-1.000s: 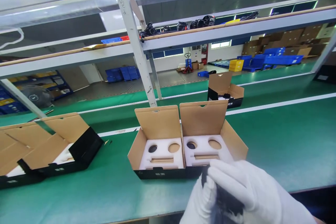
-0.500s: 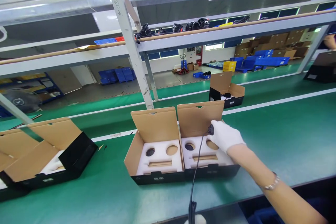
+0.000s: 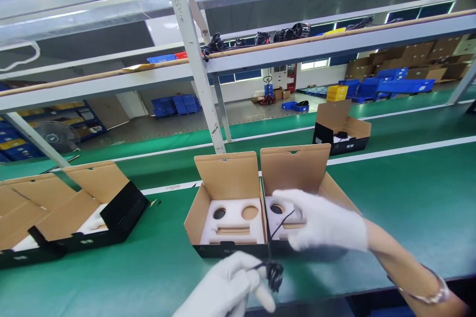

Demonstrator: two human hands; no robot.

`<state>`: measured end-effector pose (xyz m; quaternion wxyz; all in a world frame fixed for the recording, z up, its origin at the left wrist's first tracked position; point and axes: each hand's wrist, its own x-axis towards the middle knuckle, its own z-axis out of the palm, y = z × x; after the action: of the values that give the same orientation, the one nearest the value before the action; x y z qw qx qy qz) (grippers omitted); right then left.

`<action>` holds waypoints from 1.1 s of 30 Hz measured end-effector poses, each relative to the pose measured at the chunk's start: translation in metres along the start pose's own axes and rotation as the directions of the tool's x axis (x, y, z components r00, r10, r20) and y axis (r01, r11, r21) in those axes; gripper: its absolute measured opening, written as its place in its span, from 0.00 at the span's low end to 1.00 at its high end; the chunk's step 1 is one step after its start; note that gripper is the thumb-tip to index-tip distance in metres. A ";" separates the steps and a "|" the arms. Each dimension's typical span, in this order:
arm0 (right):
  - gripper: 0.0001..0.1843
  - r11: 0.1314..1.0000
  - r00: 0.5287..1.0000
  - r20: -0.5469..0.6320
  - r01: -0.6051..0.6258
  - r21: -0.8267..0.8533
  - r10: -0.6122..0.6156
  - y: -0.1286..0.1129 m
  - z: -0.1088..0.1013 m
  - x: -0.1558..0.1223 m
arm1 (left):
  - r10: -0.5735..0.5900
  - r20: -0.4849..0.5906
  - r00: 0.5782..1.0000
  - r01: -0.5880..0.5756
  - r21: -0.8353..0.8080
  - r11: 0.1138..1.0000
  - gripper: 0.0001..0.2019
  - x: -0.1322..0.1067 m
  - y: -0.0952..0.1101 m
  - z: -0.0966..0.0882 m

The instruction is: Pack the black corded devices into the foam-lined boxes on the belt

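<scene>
While the gloved left hand pinches a thin black cord | right hand rests half open over the brown box's white foam | twin box beside, green bench.

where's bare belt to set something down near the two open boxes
Bare green belt right of the right box; also between the left box and the black-sided box. Crowded in front: both gloved hands and the black cable.
</scene>
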<state>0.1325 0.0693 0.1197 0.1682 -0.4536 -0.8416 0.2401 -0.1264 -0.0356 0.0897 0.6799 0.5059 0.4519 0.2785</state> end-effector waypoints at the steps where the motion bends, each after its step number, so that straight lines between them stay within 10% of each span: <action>1: 0.48 0.987 0.991 0.056 0.114 0.110 -0.121 -0.010 0.001 -0.007 | 0.042 -0.001 0.999 -0.042 0.015 0.999 0.16 0.003 0.018 0.006; 6: 0.09 0.965 0.982 -0.162 0.135 0.226 -0.100 -0.028 0.001 -0.023 | 0.291 -0.100 0.951 -0.223 0.427 0.876 0.08 0.042 0.074 0.008; 9: 0.04 0.935 0.963 -0.270 0.074 0.348 0.024 -0.014 -0.007 -0.020 | 0.536 -0.121 0.836 -0.234 0.804 0.547 0.13 0.074 0.085 -0.001; 11: 0.05 0.889 0.973 -0.226 0.057 0.454 0.053 -0.004 -0.010 -0.016 | 0.512 0.008 0.859 -0.302 0.815 0.494 0.14 0.093 0.090 0.000; 15: 0.07 0.919 0.940 -0.328 0.048 0.391 0.090 0.012 -0.008 -0.010 | 0.343 0.244 0.907 -0.412 0.679 0.607 0.16 0.116 0.103 0.016; 18: 0.19 0.976 0.840 -0.532 0.191 0.106 -0.107 0.021 -0.009 -0.009 | 0.199 0.323 0.925 -0.371 0.659 0.654 0.17 0.126 0.110 0.026; 21: 0.21 0.914 0.801 -0.452 0.283 -0.292 -0.392 0.030 -0.017 -0.009 | 0.133 0.329 0.935 -0.338 0.710 0.618 0.15 0.141 0.119 0.027; 23: 0.15 0.892 0.839 -0.398 0.202 -0.404 -0.370 0.035 -0.023 -0.007 | 0.165 0.333 0.928 -0.360 0.696 0.621 0.14 0.150 0.128 0.023; 29: 0.11 0.983 0.780 -0.618 -0.172 -0.061 0.098 0.045 -0.026 -0.002 | 0.280 0.229 0.932 -0.350 0.372 0.860 0.23 0.170 0.140 0.009; 33: 0.07 0.902 0.726 -0.588 -0.103 0.420 0.357 0.050 -0.022 0.002 | 0.343 -0.083 0.936 -0.341 0.035 0.939 0.37 0.185 0.105 0.019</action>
<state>0.1769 0.1000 0.1099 0.4985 -0.5724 -0.6070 0.2353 -0.0205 0.1459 0.1278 0.5956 0.5707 0.3893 0.4099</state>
